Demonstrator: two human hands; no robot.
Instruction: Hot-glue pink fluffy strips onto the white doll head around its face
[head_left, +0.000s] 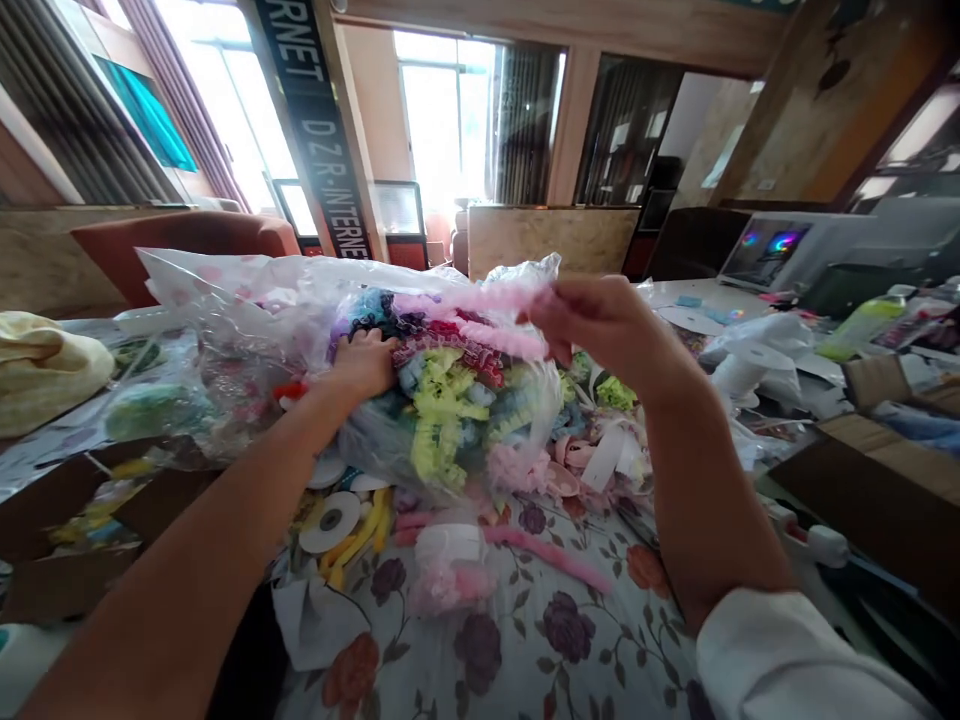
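My right hand (pixel 577 312) is closed on a pink fluffy strip (pixel 480 298), which stretches leftward over a pile of trims. My left hand (pixel 367 358) lies on the left side of that pile, fingers apart, against dark ruffled trim (pixel 375 318). Beneath both hands a clear plastic bag (pixel 375 440) holds the bunched trims. Yellow-green ruffled trim (pixel 439 420) hangs at its front, with dark red ruffled trim (pixel 457 348) behind. Pink ruffled trim (pixel 517 468) spills out at the bag's lower right.
On the flowered tablecloth (pixel 566 625) lie a white-wrapped pink bundle (pixel 454 570), a pink fuzzy stem (pixel 555 555) and a white spool (pixel 330 522). Cardboard boxes stand left (pixel 67 590) and right (pixel 870 490). A green bottle (pixel 862 325) is at the far right.
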